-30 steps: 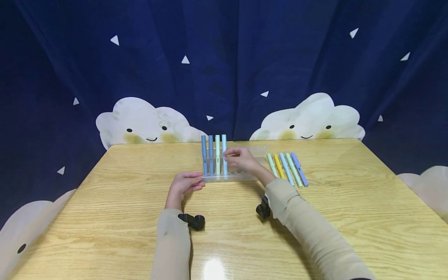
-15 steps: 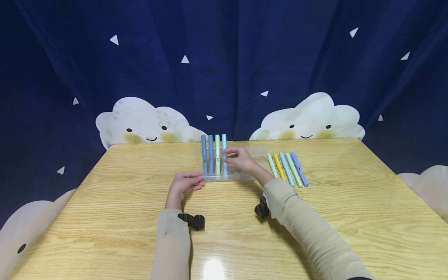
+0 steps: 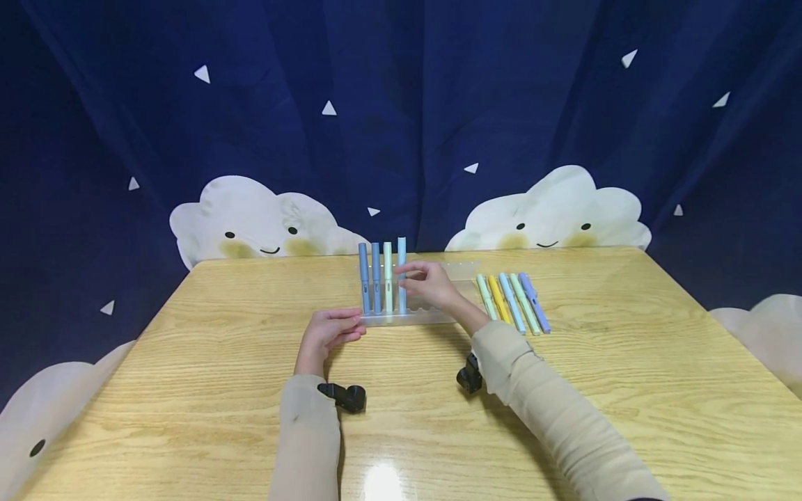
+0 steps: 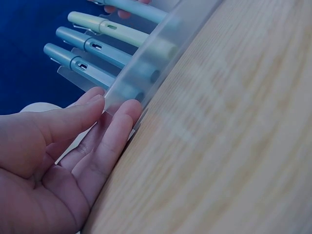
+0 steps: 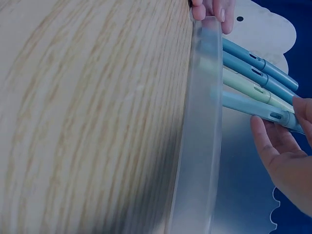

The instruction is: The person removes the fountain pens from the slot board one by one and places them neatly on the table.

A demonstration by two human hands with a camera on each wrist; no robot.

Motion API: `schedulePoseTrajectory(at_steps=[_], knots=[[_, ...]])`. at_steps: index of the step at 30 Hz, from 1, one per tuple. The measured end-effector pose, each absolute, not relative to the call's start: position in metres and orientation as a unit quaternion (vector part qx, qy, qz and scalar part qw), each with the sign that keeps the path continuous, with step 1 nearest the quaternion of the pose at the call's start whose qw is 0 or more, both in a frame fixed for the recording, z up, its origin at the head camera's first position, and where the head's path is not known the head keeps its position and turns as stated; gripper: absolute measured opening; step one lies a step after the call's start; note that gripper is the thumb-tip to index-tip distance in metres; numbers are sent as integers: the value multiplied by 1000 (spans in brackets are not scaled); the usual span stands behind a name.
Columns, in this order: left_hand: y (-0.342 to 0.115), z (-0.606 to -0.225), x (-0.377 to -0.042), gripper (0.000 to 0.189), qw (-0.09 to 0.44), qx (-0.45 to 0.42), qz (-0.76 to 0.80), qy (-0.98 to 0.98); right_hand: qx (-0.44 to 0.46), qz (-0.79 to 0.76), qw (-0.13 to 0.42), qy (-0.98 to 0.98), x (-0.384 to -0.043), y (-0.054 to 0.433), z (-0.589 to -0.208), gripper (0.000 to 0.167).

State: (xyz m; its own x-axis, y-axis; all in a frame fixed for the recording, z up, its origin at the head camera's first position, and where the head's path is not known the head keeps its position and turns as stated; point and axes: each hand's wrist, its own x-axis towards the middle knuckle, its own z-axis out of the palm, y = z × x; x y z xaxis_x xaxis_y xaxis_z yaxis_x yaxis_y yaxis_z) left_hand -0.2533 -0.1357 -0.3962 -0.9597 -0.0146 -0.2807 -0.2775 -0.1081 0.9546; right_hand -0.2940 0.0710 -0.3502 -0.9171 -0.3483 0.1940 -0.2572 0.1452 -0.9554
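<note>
A clear plastic pen stand (image 3: 429, 317) with a notched front rail sits on the table. My left hand (image 3: 330, 330) grips its left end, thumb against the near edge and fingers below. Two blue pens (image 4: 80, 67) and a pale green pen (image 3: 388, 268) stand in its left slots, leaning back. My right hand (image 3: 434, 287) pinches a light blue pen (image 5: 251, 106) by its middle, just right of the green one. That pen's lower end is behind or in the front rail; the right wrist view shows it through the frosted plastic.
Right of the stand lies a row of loose pens: a pale green one (image 3: 486, 296), a yellow one (image 3: 499, 298), a light blue one (image 3: 512, 303), another green one (image 3: 524, 303) and a purple one (image 3: 535, 303). A dark blue curtain (image 3: 401, 125) hangs behind the wooden table (image 3: 407, 417).
The light blue pen in my right hand has risen slightly. My right fingers shifted a little left along it in the first half second. The left hand stays on the stand.
</note>
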Motion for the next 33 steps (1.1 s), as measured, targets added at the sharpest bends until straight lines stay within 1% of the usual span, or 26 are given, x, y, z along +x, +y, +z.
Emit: schedulePoseTrajectory(at_steps=[10,16,28,33], knots=[[-136,-398,-254,29,92,-104,740,658,-200,-646,-20,737,-292,72,-344,23],[-136,-397,-253,29,91,-103,739,660,-205,-645,-43,735,-292,78,-346,24],[-136,-396,-253,30,93,-102,737,662,-203,-617,-52,759,-289,96,-347,27],[-135,-395,-252,30,92,-102,737,662,-191,-614,-43,764,-287,103,-347,27]])
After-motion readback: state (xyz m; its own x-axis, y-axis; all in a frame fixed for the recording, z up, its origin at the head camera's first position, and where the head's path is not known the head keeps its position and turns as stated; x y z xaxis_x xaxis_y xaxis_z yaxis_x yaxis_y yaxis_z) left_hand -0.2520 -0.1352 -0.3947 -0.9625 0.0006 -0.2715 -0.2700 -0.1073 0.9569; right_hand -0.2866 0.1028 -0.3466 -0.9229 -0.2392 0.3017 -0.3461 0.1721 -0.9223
